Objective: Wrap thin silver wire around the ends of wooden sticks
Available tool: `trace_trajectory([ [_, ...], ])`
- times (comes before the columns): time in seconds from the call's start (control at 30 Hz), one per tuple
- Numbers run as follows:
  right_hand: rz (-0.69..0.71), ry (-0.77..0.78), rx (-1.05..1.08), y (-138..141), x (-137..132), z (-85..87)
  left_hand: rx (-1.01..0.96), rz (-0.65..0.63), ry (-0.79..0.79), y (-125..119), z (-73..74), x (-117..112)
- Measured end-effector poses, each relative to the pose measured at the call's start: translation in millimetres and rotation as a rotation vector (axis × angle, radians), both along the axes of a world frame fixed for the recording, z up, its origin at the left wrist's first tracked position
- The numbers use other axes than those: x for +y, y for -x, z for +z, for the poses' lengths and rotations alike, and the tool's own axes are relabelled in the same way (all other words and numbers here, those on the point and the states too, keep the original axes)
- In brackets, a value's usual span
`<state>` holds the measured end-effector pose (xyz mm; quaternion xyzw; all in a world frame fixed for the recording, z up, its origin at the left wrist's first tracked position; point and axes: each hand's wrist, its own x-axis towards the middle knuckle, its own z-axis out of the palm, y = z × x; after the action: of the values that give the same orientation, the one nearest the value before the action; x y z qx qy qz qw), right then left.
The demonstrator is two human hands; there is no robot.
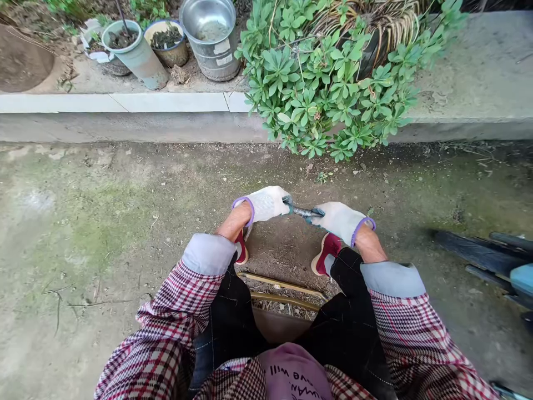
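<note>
Both hands wear white work gloves with purple cuffs and dark grey-green fingertips. Between them, over the ground in front of my knees, is a short metal rod (303, 212) that looks ribbed or threaded; its exact kind is too small to make out. My left hand (268, 204) is closed around its left end. Around the right end, the fingers of my right hand (335, 217) are closed too. Both ends of the rod are hidden in the gloves.
A raised ledge (166, 103) crosses ahead, bearing a metal bucket (219, 61), a pale green pot (141, 61) and a leafy plant (316, 89). Blurred dark objects (478, 253) lie at the right. A gold-coloured metal frame (283, 284) sits between my legs.
</note>
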<state>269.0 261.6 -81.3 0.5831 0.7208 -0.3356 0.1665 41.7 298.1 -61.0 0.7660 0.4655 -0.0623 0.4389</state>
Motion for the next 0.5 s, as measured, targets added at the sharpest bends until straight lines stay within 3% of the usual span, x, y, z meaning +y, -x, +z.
trace_trajectory([
  [0.1, -0.074, -0.092, -0.030, -7.9, 5.8, -2.0, -0.090, -0.015, 0.022, -2.4, -3.5, -3.0],
  [0.17, -0.207, -0.164, 0.072, -12.3, 7.0, -3.8, -0.150, 0.003, 0.040, -1.8, -5.3, -3.7],
  [0.3, -0.694, -0.118, 0.610, -12.9, 2.7, 0.6, -0.262, 0.064, 0.073, 1.9, -7.5, -2.2],
  [0.37, -0.845, -0.028, 0.844, -11.5, -0.6, 8.5, -0.294, 0.065, 0.083, 3.5, -8.3, -0.8],
  [0.5, -0.841, 0.114, 1.078, -13.7, -5.2, 24.0, -0.317, 0.069, 0.081, 6.0, -12.1, 2.5],
])
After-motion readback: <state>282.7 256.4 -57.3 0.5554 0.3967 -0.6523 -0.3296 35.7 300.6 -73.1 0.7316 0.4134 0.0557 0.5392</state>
